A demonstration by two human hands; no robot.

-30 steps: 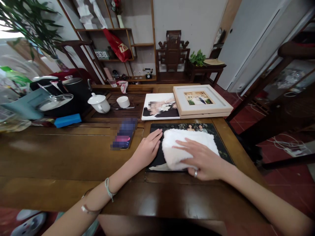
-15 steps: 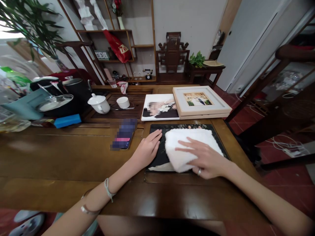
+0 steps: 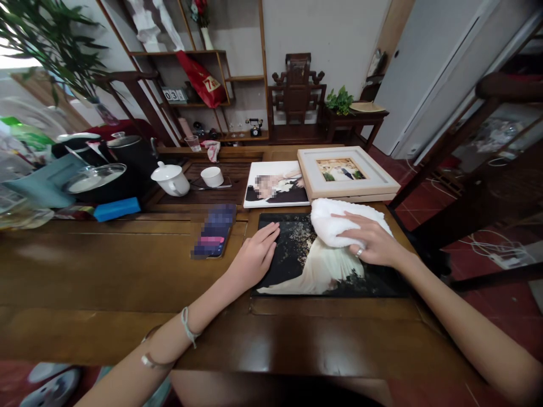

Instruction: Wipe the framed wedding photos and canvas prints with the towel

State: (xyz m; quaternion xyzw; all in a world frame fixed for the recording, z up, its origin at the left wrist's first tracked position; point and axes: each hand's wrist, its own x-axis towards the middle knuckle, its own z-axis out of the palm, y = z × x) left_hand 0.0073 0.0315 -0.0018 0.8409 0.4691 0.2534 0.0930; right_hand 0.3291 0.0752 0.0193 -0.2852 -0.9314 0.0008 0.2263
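A white fluffy folded cloth (image 3: 335,223) is pressed beneath the open, lightly curved right hand (image 3: 375,244) on the far right corner of a dark glossy photo panel (image 3: 297,265) on the brown wooden table (image 3: 106,265). Its left edge is pinned by the flat, open left hand (image 3: 254,257). If that pressure is eased, the panel could be skidded; the pale wooden picture frame (image 3: 348,175) just beyond could be knocked by the cloth

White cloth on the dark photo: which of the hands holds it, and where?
The right hand holds the white cloth from above, fingers over its near right part. The left hand lies flat on the photo print.
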